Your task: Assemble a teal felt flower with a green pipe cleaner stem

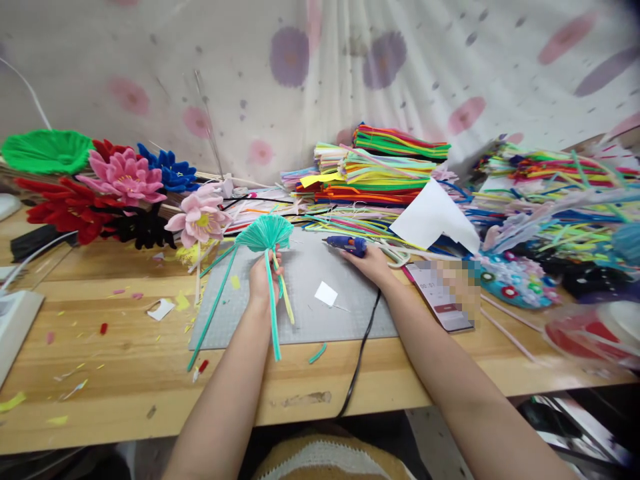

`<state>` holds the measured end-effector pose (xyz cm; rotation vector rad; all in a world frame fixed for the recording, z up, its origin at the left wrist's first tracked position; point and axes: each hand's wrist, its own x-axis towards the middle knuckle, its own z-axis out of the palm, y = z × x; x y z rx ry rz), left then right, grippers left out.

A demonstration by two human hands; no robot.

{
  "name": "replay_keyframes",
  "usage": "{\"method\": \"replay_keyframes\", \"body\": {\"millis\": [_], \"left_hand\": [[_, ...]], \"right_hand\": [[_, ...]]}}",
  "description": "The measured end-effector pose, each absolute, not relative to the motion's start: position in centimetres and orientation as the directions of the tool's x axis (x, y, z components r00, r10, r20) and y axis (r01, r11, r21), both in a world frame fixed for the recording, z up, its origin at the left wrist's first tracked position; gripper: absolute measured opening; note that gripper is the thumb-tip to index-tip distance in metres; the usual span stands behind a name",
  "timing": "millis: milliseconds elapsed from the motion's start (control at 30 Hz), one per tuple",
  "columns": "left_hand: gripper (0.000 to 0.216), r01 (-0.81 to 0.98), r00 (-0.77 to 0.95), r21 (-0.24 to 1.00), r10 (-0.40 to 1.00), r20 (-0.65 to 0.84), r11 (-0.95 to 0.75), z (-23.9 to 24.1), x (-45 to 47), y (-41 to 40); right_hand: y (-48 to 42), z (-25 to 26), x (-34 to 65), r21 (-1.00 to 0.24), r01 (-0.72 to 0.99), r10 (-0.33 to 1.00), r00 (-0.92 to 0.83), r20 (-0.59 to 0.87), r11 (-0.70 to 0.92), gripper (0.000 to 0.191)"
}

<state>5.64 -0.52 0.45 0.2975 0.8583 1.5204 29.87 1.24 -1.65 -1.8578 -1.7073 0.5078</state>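
Observation:
My left hand is closed around the underside of a teal pipe-cleaner leaf, a pleated fan shape. Teal and yellow pipe-cleaner strands hang down past my fingers. My right hand grips a blue hot glue gun, its nozzle pointing left toward the leaf but apart from it. From the gun a black cord runs down over the table edge. Below and between my hands, a grey cutting mat carries a small white square of paper. Long teal pipe cleaners lie at the mat's left.
Finished pipe-cleaner flowers and a green round leaf stand at the left. Bundles of coloured pipe cleaners are stacked at the back. A phone lies right of the mat, near a blue beaded piece. Scraps dot the wooden table.

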Motion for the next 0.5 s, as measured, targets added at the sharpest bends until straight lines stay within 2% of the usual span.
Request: {"method": "replay_keyframes", "body": {"millis": [200, 233, 267, 300, 367, 400, 433, 500], "left_hand": [[0.011, -0.589, -0.298, 0.808, 0.933, -0.202, -0.014, -0.1, 6.3, -0.7], [0.011, -0.563, -0.315, 0.826, 0.931, -0.185, -0.026, -0.2, 6.4, -0.7], [0.012, -0.536, -0.328, 0.844, 0.930, -0.169, -0.035, -0.3, 6.5, -0.7], [0.014, -0.510, -0.339, 0.859, 0.927, -0.158, -0.040, -0.3, 6.6, -0.8], [0.016, -0.469, -0.350, 0.882, 0.924, -0.152, -0.033, -0.4, 6.7, -0.8], [0.017, -0.456, -0.351, 0.889, 0.924, -0.152, -0.028, -0.4, 6.7, -0.9], [0.018, -0.447, -0.351, 0.894, 0.924, -0.152, -0.023, -0.4, 6.6, -0.9], [0.016, -0.440, -0.334, 0.898, 0.929, -0.162, -0.002, -0.4, 6.4, -0.9]], "right_hand": [[-1.6, 1.4, 30.3, -0.301, 0.950, 0.980, 0.137, 0.142, -0.089, 0.057], [-2.6, 2.1, 30.2, -0.273, 0.953, 0.983, 0.160, 0.094, -0.129, 0.052], [-3.5, 2.9, 29.7, -0.285, 0.946, 0.988, 0.154, -0.014, -0.151, 0.046], [-4.3, 3.7, 29.0, -0.333, 0.931, 0.985, 0.114, -0.128, -0.151, 0.043], [-5.3, 5.2, 26.4, -0.550, 0.834, 0.973, -0.090, -0.210, -0.042, 0.041], [-5.5, 5.9, 24.8, -0.707, 0.707, 0.950, -0.219, -0.224, -0.004, 0.040], [-5.4, 6.4, 22.9, -0.838, 0.545, 0.907, -0.333, -0.256, -0.036, 0.040], [-4.8, 7.1, 19.4, -0.949, 0.266, 0.814, -0.507, -0.285, -0.166, 0.036]]}}
